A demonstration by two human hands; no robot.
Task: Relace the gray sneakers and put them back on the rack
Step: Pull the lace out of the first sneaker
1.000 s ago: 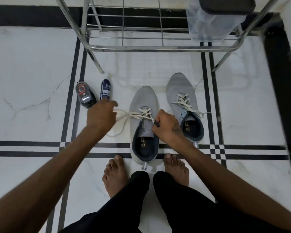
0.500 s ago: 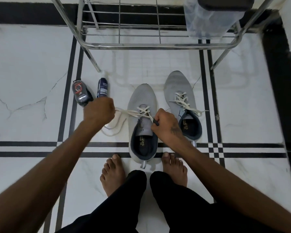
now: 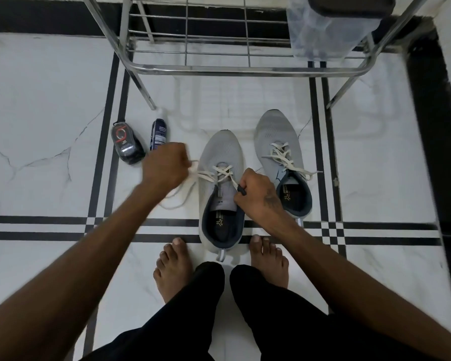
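Sneakers, gray, one pair, on the tiled floor (image 3: 50,87) before the rack (image 3: 245,70). Left hand (image 3: 164,166): our fingers curled round one white lace end (image 3: 206,175), drawn out sideways and taut. Right hand (image 3: 257,190): fingers closed on the other end, pinching its dark tip (image 3: 241,190) beside the tongue. Near sneaker (image 3: 223,188): between our bare feet, lower eyelets crossed, upper ones seemingly unthreaded; lacing is the step in hand. Next move, we judge: feed the tip through the next eyelet and even the two ends. Far sneaker (image 3: 279,142): just beside it, laced, ends loose. Rack: a translucent bag (image 3: 320,29) sits on it, contents not discernible. Floor, left: two small bottles (image 3: 141,139).
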